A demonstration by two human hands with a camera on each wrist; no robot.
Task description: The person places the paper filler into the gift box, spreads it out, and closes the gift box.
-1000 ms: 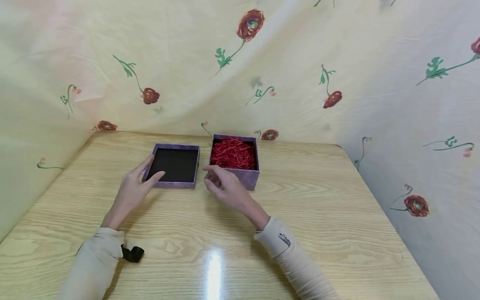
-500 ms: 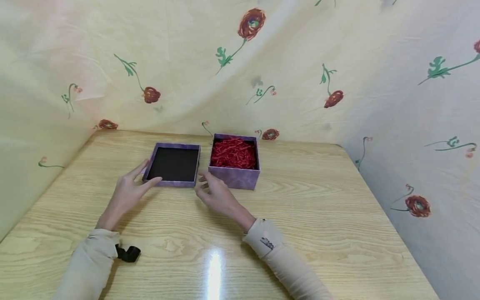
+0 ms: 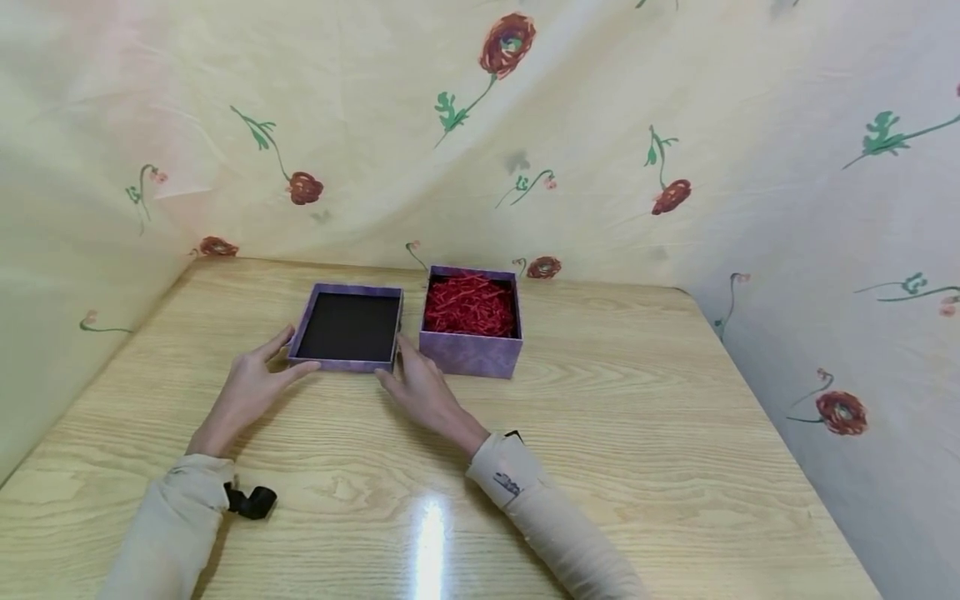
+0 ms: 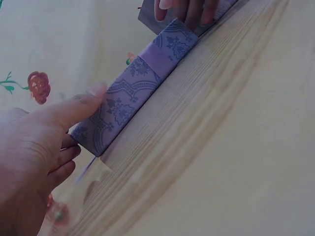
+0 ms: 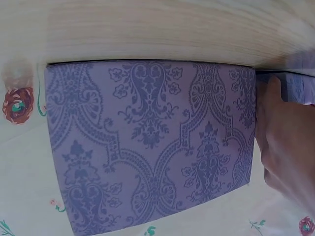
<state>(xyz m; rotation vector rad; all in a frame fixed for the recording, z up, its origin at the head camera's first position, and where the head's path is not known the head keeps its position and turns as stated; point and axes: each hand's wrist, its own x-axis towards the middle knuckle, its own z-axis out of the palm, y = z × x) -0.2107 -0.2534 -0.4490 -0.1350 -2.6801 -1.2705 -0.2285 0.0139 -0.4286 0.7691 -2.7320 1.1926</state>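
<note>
Head view, with the two wrist views: two hands at an upturned box lid on a wooden table [image 3: 600, 433]. The landmark is the purple patterned box [image 3: 471, 321], open-topped and filled with red shredded paper [image 3: 468, 304].

The box lid [image 3: 348, 327] lies just beside the box, on its left, with its black inner face up and its rim pointing upward. It sits flat on the table, so both hands can come at its short walls from opposite sides.

The left hand [image 3: 251, 387] lies at the lid's corner farthest from the box. Its thumb presses against the lid's near wall, as the left wrist view shows [image 4: 93, 105]; the remaining fingers are loosely extended along the far-left side. The right hand [image 3: 420, 387] occupies the narrow gap between lid and box, fingers fairly straight and laid against the lid's wall that faces the box; the right wrist view shows the box's patterned side [image 5: 147, 142] close alongside that hand [image 5: 285, 147]. Neither hand is curled round the lid: both appear spread and pressed to its sides. Such a two-sided contact would steady or square a shallow, light lid, in my judgement.

Behind the box hangs a cream cloth with red flowers [image 3: 510, 125]. A black strap [image 3: 251, 500] shows at the left sleeve.
</note>
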